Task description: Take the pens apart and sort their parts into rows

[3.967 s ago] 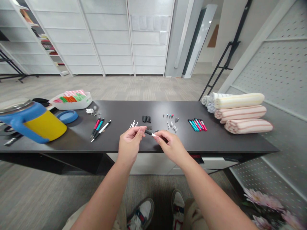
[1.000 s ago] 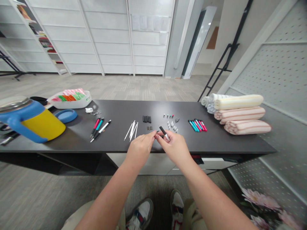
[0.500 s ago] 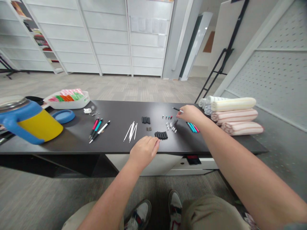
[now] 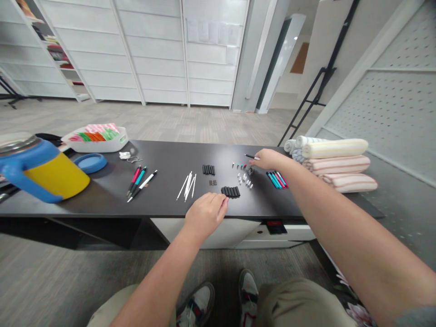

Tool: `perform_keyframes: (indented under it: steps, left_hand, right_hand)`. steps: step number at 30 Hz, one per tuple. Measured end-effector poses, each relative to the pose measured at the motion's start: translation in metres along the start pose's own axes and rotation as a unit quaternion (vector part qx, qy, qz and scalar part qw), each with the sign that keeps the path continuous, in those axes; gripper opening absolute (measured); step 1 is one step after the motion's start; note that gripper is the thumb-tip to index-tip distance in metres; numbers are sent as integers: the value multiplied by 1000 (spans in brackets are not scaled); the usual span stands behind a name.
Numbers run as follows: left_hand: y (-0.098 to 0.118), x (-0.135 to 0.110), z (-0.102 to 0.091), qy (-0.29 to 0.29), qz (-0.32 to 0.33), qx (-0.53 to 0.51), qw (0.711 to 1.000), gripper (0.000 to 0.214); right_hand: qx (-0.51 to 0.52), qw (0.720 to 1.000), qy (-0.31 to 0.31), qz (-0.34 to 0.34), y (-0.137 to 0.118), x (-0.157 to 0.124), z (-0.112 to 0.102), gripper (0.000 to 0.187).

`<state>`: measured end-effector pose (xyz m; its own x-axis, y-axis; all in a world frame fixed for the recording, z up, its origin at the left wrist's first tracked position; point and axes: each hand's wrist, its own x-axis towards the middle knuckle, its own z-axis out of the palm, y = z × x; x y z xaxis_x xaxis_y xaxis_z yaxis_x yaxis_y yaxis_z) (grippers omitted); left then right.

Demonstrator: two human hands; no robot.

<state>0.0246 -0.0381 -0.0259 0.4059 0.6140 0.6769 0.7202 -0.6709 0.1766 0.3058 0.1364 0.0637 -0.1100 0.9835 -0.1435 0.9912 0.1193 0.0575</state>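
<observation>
My right hand reaches over the back right of the dark table, pinching a slim black-and-white pen part. Below its fingers are small dark metal pieces, small white pieces and a row of tiny coloured pieces. Coloured pen barrels lie beside the wrist. My left hand rests closed by the table's front edge; whatever its curled fingers hold is hidden. Just beyond it sits a row of black grips. Further back are more black grips and small springs.
White refill sticks and several pens lie left of my hands. A blue-and-yellow jug, a blue lid and a white basket stand further left. Rolled towels are stacked at the right end.
The view has shifted slightly. My right hand has moved a little left over the table with the pen part, and more of the coloured barrels shows. My left hand has stayed nearly still.
</observation>
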Motion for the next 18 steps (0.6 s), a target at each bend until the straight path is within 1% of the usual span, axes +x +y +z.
perform_keyframes:
  steps: [6,18]
  left_hand:
    - [1,1,-1,0,6,14,1000,20]
    - [0,1,2,11,12,33,999,19]
  right_hand:
    - [31,999,-5,3,-1,-2,5,43]
    - [73,997,-14,13,5,-7,7,38]
